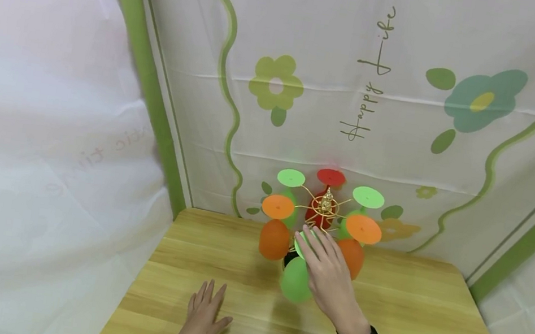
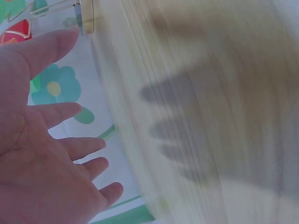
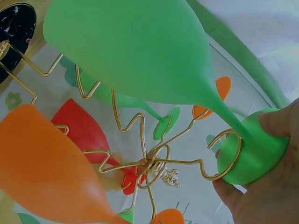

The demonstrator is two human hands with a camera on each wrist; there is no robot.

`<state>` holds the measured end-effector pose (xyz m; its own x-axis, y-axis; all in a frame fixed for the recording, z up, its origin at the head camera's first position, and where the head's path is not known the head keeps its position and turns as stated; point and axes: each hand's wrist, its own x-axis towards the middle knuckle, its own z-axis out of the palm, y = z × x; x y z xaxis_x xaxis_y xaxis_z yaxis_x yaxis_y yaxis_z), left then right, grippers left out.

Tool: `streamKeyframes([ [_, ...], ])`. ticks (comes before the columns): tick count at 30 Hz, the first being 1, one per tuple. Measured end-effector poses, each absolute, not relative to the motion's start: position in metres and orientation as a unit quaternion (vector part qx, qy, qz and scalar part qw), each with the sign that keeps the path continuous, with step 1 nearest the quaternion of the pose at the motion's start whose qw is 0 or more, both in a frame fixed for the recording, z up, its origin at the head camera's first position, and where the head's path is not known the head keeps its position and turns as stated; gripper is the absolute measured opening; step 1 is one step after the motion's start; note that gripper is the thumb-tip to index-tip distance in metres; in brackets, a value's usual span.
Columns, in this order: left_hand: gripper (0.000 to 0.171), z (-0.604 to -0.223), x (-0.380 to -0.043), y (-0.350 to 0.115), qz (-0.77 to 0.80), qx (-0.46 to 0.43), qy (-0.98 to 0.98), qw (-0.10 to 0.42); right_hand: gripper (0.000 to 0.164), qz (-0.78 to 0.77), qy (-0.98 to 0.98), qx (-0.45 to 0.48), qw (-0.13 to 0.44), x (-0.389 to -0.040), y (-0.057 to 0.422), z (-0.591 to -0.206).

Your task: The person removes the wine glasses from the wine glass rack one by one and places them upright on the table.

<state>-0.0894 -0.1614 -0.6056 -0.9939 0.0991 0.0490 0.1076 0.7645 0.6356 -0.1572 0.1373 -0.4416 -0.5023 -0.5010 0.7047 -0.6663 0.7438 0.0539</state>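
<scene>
A gold metal rack (image 1: 326,205) holds several green, orange and red wine glasses upside down by their feet. At its near side my right hand (image 1: 330,284) pinches the round foot of a green wine glass (image 1: 296,280). In the right wrist view, the thumb of the right hand (image 3: 273,163) lies on that foot beside an open gold hook, and the bowl of the green wine glass (image 3: 131,51) hangs out to the left. Off to the left, my left hand (image 1: 201,317) is over the wooden table with its fingers spread and holding nothing.
An orange wine glass (image 1: 274,239) hangs left of the green one, another orange wine glass (image 1: 351,257) hangs right, and a red wine glass (image 1: 312,216) is at the back. The rack's dark base (image 3: 17,30) stands on the wooden table (image 1: 214,251). A printed cloth (image 1: 316,111) hangs behind.
</scene>
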Motion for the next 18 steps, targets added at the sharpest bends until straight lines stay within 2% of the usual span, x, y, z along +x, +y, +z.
streamKeyframes([
  [2, 0.079, -0.606, -0.088, -0.161, -0.342, -0.057, -0.938, 0.006, 0.048, 0.115, -0.862, 0.337, 0.360, -0.156, 0.139, -0.442],
  [10, 0.079, -0.607, -0.088, -0.159, -0.342, -0.065, -0.937, 0.001, 0.043, 0.146, -0.863, 0.318, 0.364, -0.151, 0.146, -0.445],
  [15, 0.078, -0.606, -0.090, -0.159, -0.344, -0.069, -0.937, 0.001, 0.066, 0.159, -0.865, 0.301, 0.368, -0.151, 0.148, -0.446],
  [18, 0.078, -0.607, -0.090, -0.157, -0.345, -0.072, -0.936, -0.001, 0.067, 0.161, -0.868, 0.292, 0.368, -0.152, 0.149, -0.447],
])
